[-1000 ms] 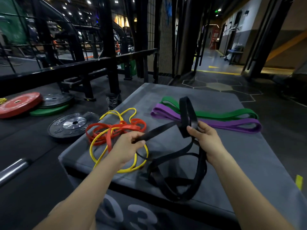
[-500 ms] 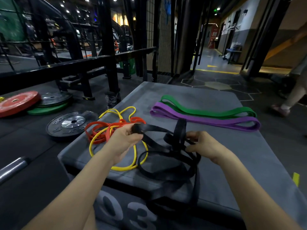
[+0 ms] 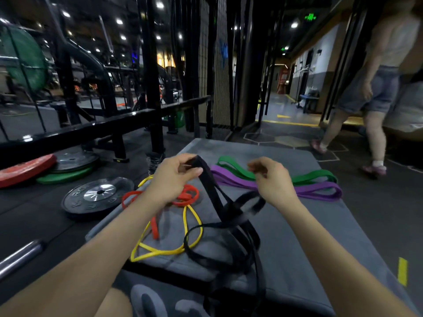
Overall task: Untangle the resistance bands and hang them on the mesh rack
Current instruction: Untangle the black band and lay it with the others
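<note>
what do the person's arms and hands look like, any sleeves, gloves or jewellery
Both forearms are bare right down to the bottom edge of the picture, with no sleeve showing. The left hand and the right hand wear no gloves, and no watch, wristband or ring can be seen. The right hand is slightly motion-blurred, so small details there are unclear.

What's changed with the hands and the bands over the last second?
The left hand has lifted its end of the black band, still pinching it. The right hand has let go and hovers with curled fingers. The green band, purple band, red band and yellow band lie unmoved.
</note>
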Action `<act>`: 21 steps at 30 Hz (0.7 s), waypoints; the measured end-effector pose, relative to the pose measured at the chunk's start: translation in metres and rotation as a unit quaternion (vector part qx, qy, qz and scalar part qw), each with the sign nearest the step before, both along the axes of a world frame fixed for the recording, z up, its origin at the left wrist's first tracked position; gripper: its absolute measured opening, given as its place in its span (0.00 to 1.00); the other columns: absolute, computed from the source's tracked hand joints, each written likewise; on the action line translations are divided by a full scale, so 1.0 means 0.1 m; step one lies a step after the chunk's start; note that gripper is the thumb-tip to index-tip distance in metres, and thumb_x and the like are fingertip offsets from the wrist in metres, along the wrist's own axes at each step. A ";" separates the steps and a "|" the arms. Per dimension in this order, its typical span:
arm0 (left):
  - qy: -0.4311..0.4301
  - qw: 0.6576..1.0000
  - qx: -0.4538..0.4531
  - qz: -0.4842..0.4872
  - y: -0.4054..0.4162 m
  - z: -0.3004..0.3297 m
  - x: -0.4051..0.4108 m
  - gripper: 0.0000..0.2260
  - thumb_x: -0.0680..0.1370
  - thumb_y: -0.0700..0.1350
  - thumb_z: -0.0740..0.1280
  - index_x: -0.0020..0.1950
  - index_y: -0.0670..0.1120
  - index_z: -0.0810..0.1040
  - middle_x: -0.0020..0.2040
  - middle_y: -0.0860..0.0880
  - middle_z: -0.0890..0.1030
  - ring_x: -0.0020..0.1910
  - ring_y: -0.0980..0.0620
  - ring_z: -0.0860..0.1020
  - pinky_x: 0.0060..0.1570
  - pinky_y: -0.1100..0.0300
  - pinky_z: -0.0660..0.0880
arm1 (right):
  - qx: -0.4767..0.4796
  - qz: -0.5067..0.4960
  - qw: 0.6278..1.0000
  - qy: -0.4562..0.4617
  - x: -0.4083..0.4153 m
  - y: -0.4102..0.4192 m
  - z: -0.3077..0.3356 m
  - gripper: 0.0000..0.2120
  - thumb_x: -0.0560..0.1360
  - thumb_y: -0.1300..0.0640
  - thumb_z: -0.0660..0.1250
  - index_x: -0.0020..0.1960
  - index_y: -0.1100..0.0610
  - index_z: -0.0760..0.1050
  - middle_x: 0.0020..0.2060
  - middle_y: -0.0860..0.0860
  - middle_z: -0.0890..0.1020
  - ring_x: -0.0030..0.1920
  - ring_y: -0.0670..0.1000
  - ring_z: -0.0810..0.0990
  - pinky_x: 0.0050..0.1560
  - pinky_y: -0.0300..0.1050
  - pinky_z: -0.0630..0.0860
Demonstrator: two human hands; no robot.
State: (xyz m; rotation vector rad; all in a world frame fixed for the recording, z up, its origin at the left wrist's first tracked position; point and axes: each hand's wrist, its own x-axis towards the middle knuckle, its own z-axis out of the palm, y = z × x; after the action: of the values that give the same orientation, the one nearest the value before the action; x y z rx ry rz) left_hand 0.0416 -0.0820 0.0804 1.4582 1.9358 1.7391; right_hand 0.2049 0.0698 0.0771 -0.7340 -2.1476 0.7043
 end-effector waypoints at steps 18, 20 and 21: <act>-0.026 0.988 0.117 -0.096 -0.57 1.41 0.38 0.10 0.76 0.32 0.63 0.48 0.45 0.78 0.41 0.51 0.80 0.39 0.60 0.79 0.45 0.63 0.78 | 0.074 0.219 0.969 0.091 -0.12 -0.88 1.35 0.12 0.72 0.62 0.70 0.33 0.50 0.73 0.28 0.49 0.75 0.32 0.50 0.74 0.37 0.50 0.75; -0.027 0.987 0.135 -0.086 -0.61 1.50 0.43 0.10 0.76 0.32 0.63 0.47 0.46 0.77 0.41 0.49 0.79 0.38 0.61 0.79 0.44 0.65 0.78 | 0.092 0.195 0.971 0.107 -0.13 -0.92 1.43 0.11 0.71 0.61 0.70 0.32 0.51 0.74 0.28 0.51 0.77 0.32 0.49 0.75 0.37 0.50 0.76; -0.026 0.986 0.143 -0.082 -0.62 1.55 0.45 0.10 0.76 0.32 0.63 0.48 0.46 0.77 0.42 0.49 0.79 0.39 0.60 0.79 0.45 0.65 0.78 | 0.106 0.186 0.970 0.116 -0.12 -0.95 1.47 0.10 0.71 0.60 0.70 0.33 0.52 0.76 0.29 0.52 0.78 0.31 0.48 0.75 0.36 0.48 0.75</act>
State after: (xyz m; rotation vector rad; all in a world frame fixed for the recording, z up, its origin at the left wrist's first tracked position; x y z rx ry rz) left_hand 0.0871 -0.1442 0.2350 1.5921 1.5399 2.0162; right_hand 0.1929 -0.0253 0.2245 -0.1267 -2.1176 0.6972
